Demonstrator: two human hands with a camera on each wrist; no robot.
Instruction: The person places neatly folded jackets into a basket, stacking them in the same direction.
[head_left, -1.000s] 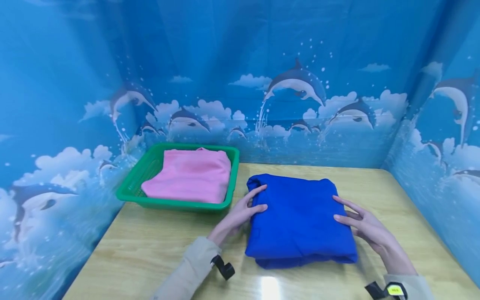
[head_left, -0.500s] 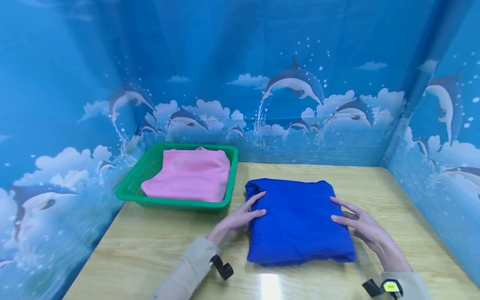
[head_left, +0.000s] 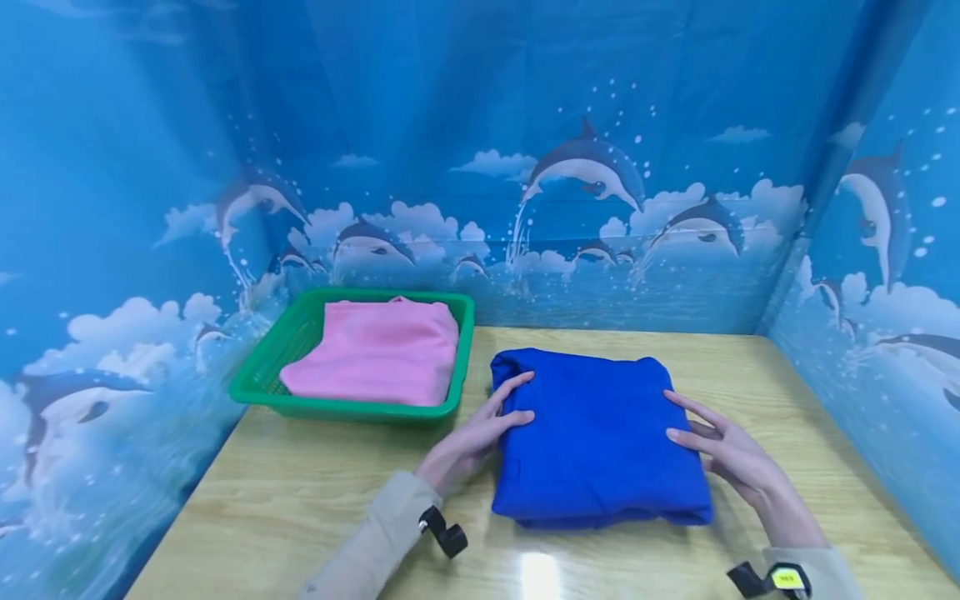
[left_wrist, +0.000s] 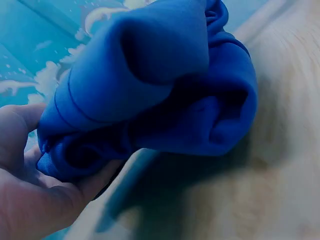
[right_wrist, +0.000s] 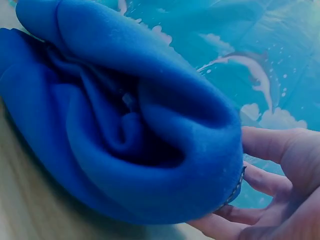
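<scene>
A thick, folded blue garment (head_left: 592,442) lies in front of me, right of the table's middle. My left hand (head_left: 480,429) grips its left side, thumb and a finger on top. In the left wrist view that hand (left_wrist: 45,185) has other fingers under the rolled layers, and a shadow falls on the wood below. On the opposite side my right hand (head_left: 727,454) holds the edge the same way. The right wrist view shows the garment's loose inner folds (right_wrist: 125,120), with the right hand's fingers (right_wrist: 270,145) at the outer edge.
A green plastic basket (head_left: 360,410) stands at the back left, with a folded pink garment (head_left: 382,354) inside. The pale wooden table (head_left: 300,500) is enclosed by blue curtains (head_left: 420,125) printed with dolphins.
The blue garment's far edge dipped slightly toward me half a second ago, then came back up. Both hands have kept their hold at its sides. The basket stays put.
</scene>
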